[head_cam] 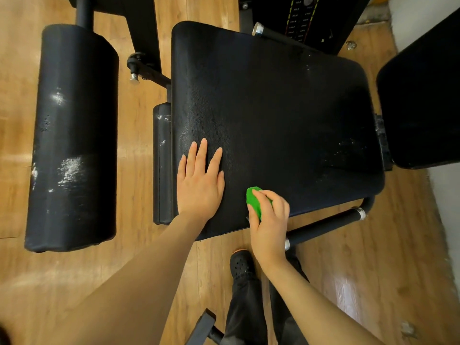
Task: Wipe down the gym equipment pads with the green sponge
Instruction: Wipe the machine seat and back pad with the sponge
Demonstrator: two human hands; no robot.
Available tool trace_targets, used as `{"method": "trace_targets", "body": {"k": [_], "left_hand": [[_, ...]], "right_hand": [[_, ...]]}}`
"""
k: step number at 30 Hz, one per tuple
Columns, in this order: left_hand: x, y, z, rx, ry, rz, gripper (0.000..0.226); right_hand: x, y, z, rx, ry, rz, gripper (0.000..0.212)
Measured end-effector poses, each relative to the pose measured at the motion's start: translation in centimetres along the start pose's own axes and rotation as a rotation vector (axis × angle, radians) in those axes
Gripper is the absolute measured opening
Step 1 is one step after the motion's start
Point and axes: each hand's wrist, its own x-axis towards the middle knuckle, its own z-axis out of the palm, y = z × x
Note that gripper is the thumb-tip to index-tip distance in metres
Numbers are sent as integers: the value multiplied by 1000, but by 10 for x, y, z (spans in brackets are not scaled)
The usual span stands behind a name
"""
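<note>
A large black seat pad (pixel 273 115) fills the middle of the view. My left hand (pixel 200 181) lies flat on its near left part, fingers spread. My right hand (pixel 270 217) is shut on the green sponge (pixel 254 200) and presses it on the pad close to the near edge. White dusty specks show on the pad's right side. To the left, a long black roller pad (pixel 74 135) carries white smears. A narrow black pad (pixel 163 163) sits against the seat's left edge. A black back pad (pixel 423 103) stands at the right.
Wooden floor (pixel 139 170) surrounds the machine. A black handle bar (pixel 328 225) with metal collars runs under the seat's near right corner. The weight stack (pixel 302 18) is at the top. My black shoe (pixel 240 263) and trouser leg are below the seat.
</note>
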Motion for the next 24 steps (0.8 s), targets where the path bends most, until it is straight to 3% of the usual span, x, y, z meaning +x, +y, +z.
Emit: {"method": "trace_targets", "body": {"k": [12, 24], "left_hand": [[-1, -1, 0, -12, 25, 9, 49], [0, -1, 1, -6, 29, 10, 50]], "right_hand": [[100, 19, -14, -90, 52, 71, 31], [-28, 3, -2, -9, 70, 160, 35]]}}
